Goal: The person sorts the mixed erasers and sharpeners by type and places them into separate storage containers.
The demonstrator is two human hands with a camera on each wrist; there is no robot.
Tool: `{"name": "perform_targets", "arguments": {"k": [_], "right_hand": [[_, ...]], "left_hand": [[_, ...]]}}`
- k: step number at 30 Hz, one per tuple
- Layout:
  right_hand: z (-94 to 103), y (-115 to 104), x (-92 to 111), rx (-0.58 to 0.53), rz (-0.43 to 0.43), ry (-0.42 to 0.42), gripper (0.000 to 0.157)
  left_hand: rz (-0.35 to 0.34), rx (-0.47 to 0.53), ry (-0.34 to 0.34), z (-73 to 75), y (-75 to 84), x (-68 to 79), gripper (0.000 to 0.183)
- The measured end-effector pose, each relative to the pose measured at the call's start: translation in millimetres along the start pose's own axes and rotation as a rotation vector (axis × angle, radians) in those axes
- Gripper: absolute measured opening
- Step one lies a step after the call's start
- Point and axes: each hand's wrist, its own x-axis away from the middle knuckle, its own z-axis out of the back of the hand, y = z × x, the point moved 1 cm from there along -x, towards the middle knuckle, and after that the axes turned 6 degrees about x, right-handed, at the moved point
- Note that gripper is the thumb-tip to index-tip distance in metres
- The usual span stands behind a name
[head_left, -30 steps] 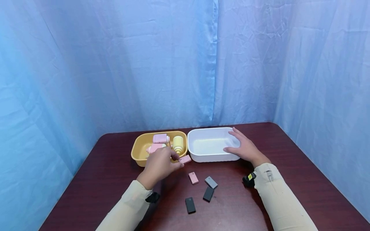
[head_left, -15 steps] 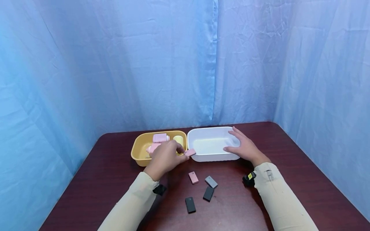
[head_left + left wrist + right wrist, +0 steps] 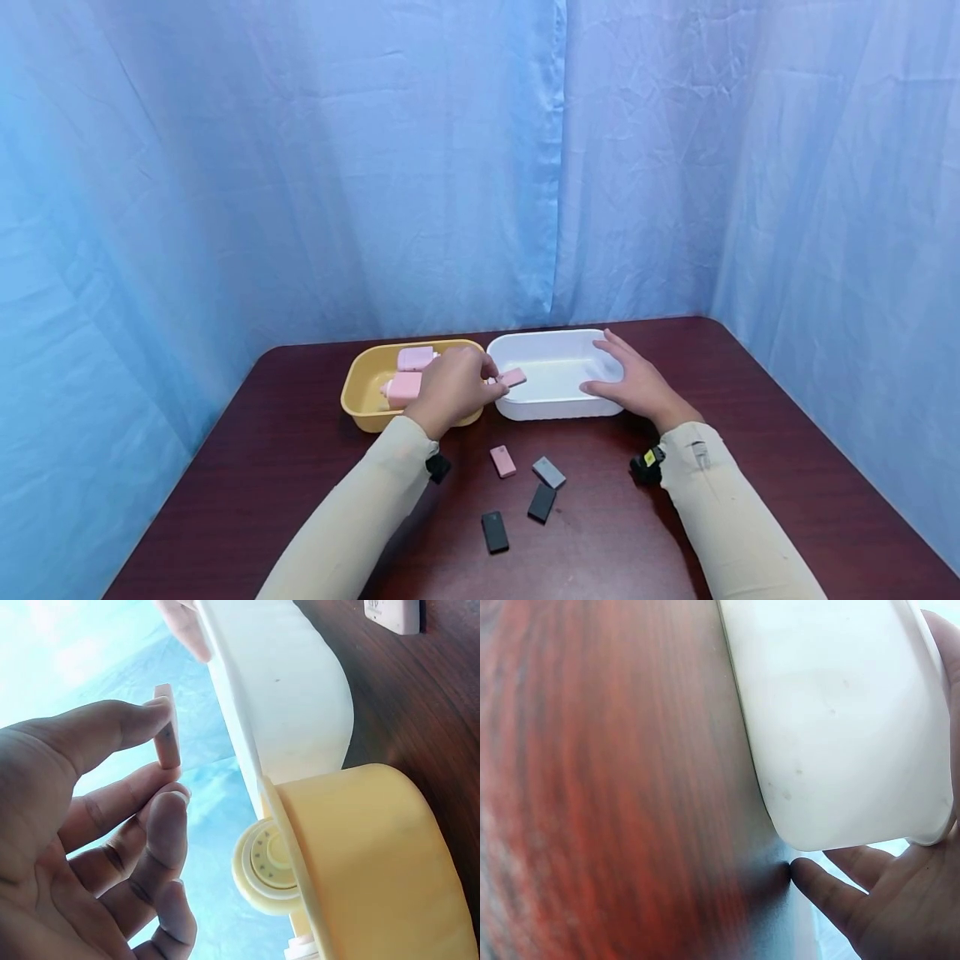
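Observation:
My left hand (image 3: 453,385) pinches a small flat pink block (image 3: 513,377) between thumb and fingers, over the left end of the white tub (image 3: 558,410). The left wrist view shows the pink block (image 3: 166,727) edge-on, its kind unclear. My right hand (image 3: 639,385) holds the white tub's right end, thumb over the rim; in the right wrist view, fingers (image 3: 832,892) lie outside the end wall. Below the tubs, a second pink block (image 3: 502,461), a grey block (image 3: 549,472) and two black blocks (image 3: 542,503) lie on the table.
A yellow tub (image 3: 358,410) touches the white tub's left side. Inside it lie two pink bottles (image 3: 405,389). A round yellow bottle part (image 3: 268,864) shows at its rim in the left wrist view. Blue curtains (image 3: 450,167) hang behind the table (image 3: 262,467).
My left hand has moved right and slightly away from me, carrying the pink block from the yellow tub's front corner to over the white tub. My right hand stays put.

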Motion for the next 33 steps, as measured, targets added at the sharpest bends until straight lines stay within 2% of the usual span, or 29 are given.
{"name": "perform_targets", "arguments": {"k": [13,20,33], "right_hand": [[0.1,1,1,-0.001,-0.010,-0.002,0.096],[1.0,1,-1,0.005,-0.014,-0.002,0.098],[-0.1,0,1,-0.005,-0.022,-0.007,0.097]], "left_hand": [[0.047,-0.041,-0.048,-5.7,8.2,-24.1,0.022],[0.086,0.032,-0.082,-8.0,12.2,-34.3,0.023],[0.081,0.032,-0.094,-14.9,13.6,-43.1,0.024]]}}
